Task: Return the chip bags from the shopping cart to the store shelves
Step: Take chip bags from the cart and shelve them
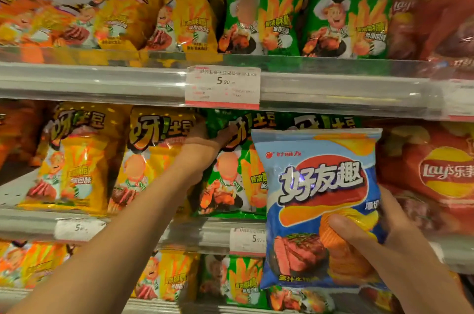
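Head view: my right hand (400, 236) grips a blue chip bag (318, 206) by its lower right corner, thumb across the front, upright before the middle shelf's front edge (200, 234). My left hand (202, 149) reaches between a yellow bag (151, 159) and a green bag (230, 172) on that shelf; its fingers seem to pinch the green bag's top, though blur hides the grip.

I see glossy crinkled foil blue chip bag (318, 200), clear shiny plastic shelf rail (102, 82), matt paper price tag (222, 86)
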Available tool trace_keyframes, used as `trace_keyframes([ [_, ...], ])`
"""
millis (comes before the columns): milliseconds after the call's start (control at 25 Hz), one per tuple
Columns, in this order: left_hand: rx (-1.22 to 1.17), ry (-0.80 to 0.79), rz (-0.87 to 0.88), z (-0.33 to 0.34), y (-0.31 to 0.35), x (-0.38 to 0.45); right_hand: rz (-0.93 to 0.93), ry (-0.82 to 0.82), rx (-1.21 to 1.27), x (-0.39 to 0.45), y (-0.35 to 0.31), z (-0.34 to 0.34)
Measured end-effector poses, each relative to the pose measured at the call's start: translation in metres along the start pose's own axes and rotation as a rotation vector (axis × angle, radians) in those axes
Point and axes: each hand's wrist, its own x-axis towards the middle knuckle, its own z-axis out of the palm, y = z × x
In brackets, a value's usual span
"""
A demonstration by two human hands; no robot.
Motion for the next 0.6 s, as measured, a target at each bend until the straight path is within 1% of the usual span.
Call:
trace_keyframes([
  [80,-0.003,0.023,-0.011,-0.004,0.003,-0.012,-0.011,0.014,-0.026,0.004,-0.006,0.005],
  [120,0.008,0.033,0.026,-0.006,0.002,-0.023,-0.008,0.023,-0.021,0.005,-0.008,0.006],
  [160,0.065,0.051,0.137,-0.008,-0.003,-0.036,-0.002,0.029,-0.010,0.006,-0.010,0.008],
  [200,0.168,0.062,0.283,-0.010,-0.009,-0.051,0.007,0.036,0.009,0.007,-0.012,0.009],
  [240,0.295,0.044,0.414,-0.011,-0.016,-0.064,0.018,0.041,0.026,0.007,-0.013,0.008],
  [280,0.400,-0.009,0.507,-0.011,-0.023,-0.074,0.024,0.042,0.033,0.006,-0.013,0.007],
  [320,0.455,-0.083,0.522,-0.011,-0.027,-0.080,0.026,0.042,0.026,0.006,-0.011,0.006],
  [400,0.454,-0.210,0.468,-0.013,-0.030,-0.078,0.043,0.041,-0.008,0.006,-0.008,0.004],
  [480,0.514,-0.234,0.507,-0.014,-0.025,-0.070,0.059,0.060,-0.027,0.007,-0.009,0.005],
  [600,0.620,-0.197,0.555,-0.014,-0.023,-0.069,0.053,0.085,-0.051,0.007,-0.009,0.007],
])
